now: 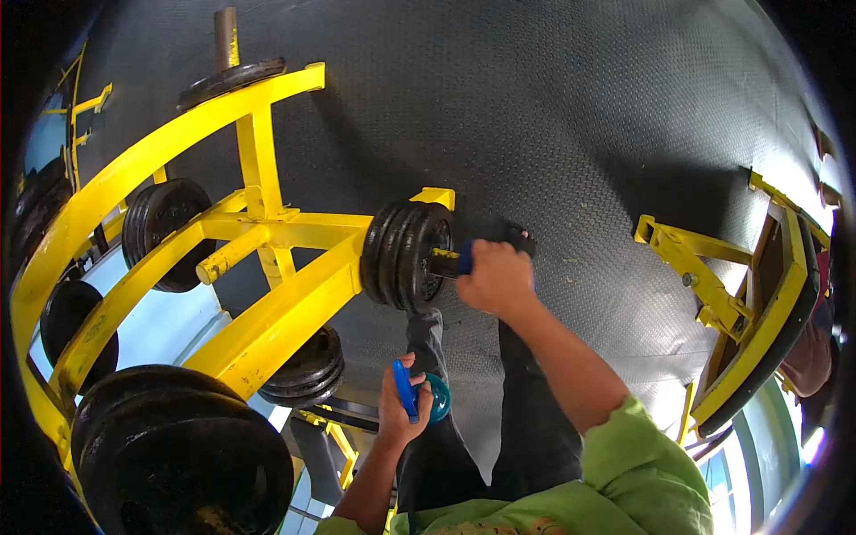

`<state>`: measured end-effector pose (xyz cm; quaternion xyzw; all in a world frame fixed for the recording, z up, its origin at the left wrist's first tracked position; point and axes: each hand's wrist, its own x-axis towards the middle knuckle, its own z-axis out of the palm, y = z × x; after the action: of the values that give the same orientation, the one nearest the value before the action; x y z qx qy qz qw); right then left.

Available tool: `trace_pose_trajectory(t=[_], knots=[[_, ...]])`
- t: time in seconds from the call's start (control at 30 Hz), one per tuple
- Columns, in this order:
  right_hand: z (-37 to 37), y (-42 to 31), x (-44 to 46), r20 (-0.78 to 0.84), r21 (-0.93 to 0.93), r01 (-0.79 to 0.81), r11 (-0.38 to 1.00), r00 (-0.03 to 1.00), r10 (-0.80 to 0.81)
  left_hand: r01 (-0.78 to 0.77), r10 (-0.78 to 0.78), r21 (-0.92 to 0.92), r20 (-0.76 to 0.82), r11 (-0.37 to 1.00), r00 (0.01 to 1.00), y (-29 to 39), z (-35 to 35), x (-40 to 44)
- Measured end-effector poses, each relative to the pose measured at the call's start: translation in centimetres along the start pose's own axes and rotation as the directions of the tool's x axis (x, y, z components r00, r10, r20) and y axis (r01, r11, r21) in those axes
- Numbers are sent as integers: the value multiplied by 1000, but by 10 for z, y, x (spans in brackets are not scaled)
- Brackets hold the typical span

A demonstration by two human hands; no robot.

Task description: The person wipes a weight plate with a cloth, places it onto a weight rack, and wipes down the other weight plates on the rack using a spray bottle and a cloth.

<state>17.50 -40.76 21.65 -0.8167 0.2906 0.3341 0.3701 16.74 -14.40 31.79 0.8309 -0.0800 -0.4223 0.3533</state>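
Observation:
My left hand [403,412] is closed around a spray bottle with a blue head [406,390] and a teal see-through body [439,399], held low in front of my legs. My right hand [499,278] is closed at the end of a metal peg [443,264] on the yellow rack. A bit of blue cloth [465,258] shows between its fingers and the peg; the rest is hidden in the hand. Several black weight plates [415,254] sit on that peg, just left of my right hand.
The yellow weight rack [299,308] fills the left side, with more black plates [169,234] and a large stack [183,455] near me. A yellow-framed bench [758,303] stands at the right. Black textured matting [553,107] covers the floor.

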Motion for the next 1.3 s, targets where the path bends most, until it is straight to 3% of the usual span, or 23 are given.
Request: trace_pose_trajectory(t=[0.07, 0.13, 0.17, 0.23, 0.33, 0.43, 0.47, 0.5, 0.53, 0.57, 0.63, 0.7, 0.77, 0.8, 0.87, 0.9, 0.97, 1.0, 1.03, 1.1, 1.17, 1.23, 1.3], knots=[[-2, -3, -3, -26, 24, -56, 998, 998, 57, 1, -1, -15, -8, 1000, 1000, 3, -2, -3], [-3, -13, 5, 25, -161, 78, 984, 997, -75, -3, 2, 31, 32, 1000, 999, 7, 0, 2], [4, -20, 12, 17, -168, 74, 983, 997, -72, -11, 11, 24, 34, 1000, 999, 11, 1, 5], [24, -36, 27, -75, -154, 260, 953, 959, -274, -16, 14, 60, 35, 998, 999, 20, 4, 8], [23, -26, 11, -33, -112, 176, 978, 983, -181, -76, 76, 20, -8, 997, 997, 20, 9, 3], [24, 12, -5, -137, -10, 71, 997, 988, -71, -102, 102, 97, 8, 990, 995, 24, 10, -8], [26, 25, -6, -109, 235, -26, 972, 993, 53, -120, 120, 94, 2, 988, 993, 29, 10, -13], [28, 38, -8, -52, 463, -118, 878, 986, 160, -125, 122, 112, 37, 986, 992, 36, 10, -19], [36, 53, -14, 83, 737, -218, 640, 969, 233, -131, 123, 129, 69, 983, 990, 46, 10, -25], [47, 67, -25, 237, 899, -308, 312, 940, 245, -151, 144, 127, 61, 980, 988, 59, 8, -30], [66, 87, -69, 218, 907, -289, 307, 944, 246, -206, 195, 90, 118, 974, 974, 93, 6, -37], [13, 71, -136, 155, 811, -283, 513, 948, 278, -318, 310, 97, 86, 943, 947, 145, 2, -44], [-15, 73, -179, 235, 885, -345, 313, 911, 339, -286, 275, 42, 173, 957, 946, 187, 2, -52], [-25, 78, -197, 195, 891, -310, 332, 922, 336, -320, 312, 32, 156, 947, 937, 206, 5, -57], [-52, 89, -212, 161, 971, -216, 103, 909, 384, -491, 467, 45, 245, 870, 850, 243, 8, -60], [-78, 90, -216, 117, 976, -176, 125, 920, 374, -525, 504, 43, 223, 850, 834, 261, 8, -61], [-134, 92, -231, -18, 1000, 22, -19, 977, 210, -580, 557, -34, 327, 814, 763, 294, 11, -64], [-174, 86, -239, -55, 998, 49, 47, 988, 144, -695, 683, -47, 247, 717, 688, 311, 14, -63], [-215, 74, -249, -84, 994, 74, 87, 988, 127, -715, 708, -55, 206, 697, 675, 326, 13, -59], [-281, 50, -264, -197, 980, 197, -25, 980, -9, -694, 701, -140, 271, 707, 660, 355, 8, -48], [-317, 45, -265, -286, 958, 287, 19, 958, -30, -711, 718, -127, 236, 691, 655, 381, 3, -35], [-349, 37, -260, -359, 921, 310, -234, 909, -210, -704, 700, -76, 232, 706, 676, 404, -3, -20], [-372, 16, -256, -405, 904, 321, -282, 854, -328, -743, 750, -106, 115, 661, 651, 428, -15, -6]])
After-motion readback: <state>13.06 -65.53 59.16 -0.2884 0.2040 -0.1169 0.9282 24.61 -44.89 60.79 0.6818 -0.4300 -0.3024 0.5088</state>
